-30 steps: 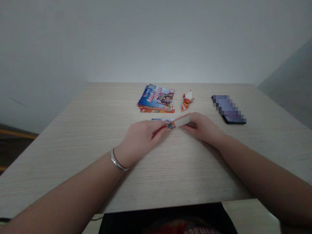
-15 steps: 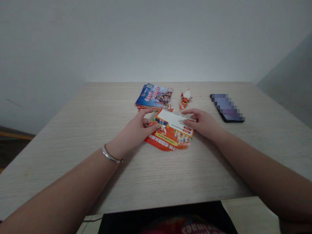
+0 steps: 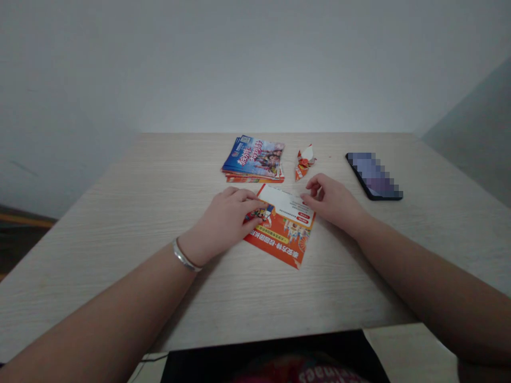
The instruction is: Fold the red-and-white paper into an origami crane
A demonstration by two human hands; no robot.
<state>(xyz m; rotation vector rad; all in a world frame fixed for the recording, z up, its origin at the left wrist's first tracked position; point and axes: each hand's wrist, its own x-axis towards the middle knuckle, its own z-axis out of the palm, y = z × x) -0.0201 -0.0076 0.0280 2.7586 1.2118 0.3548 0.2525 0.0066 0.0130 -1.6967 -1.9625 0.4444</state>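
An orange and white leaflet point(image 3: 285, 226) lies flat on the wooden table point(image 3: 120, 213), turned at an angle. My left hand point(image 3: 223, 221), with a silver bangle on its wrist, rests palm down with its fingers flat on the leaflet's left edge. My right hand point(image 3: 331, 201) sits at the leaflet's upper right corner, fingers loosely curled, fingertips touching the white part. Neither hand grips anything.
A stack of blue and orange leaflets point(image 3: 254, 159) lies behind the hands. A small folded paper figure point(image 3: 304, 161) stands to its right. A dark phone point(image 3: 374, 175) lies at the far right. A dark garment point(image 3: 271, 359) shows at the near table edge.
The leaflet, held folded between both hands a second ago, has been opened out and laid flat. Both hands have come down onto it.
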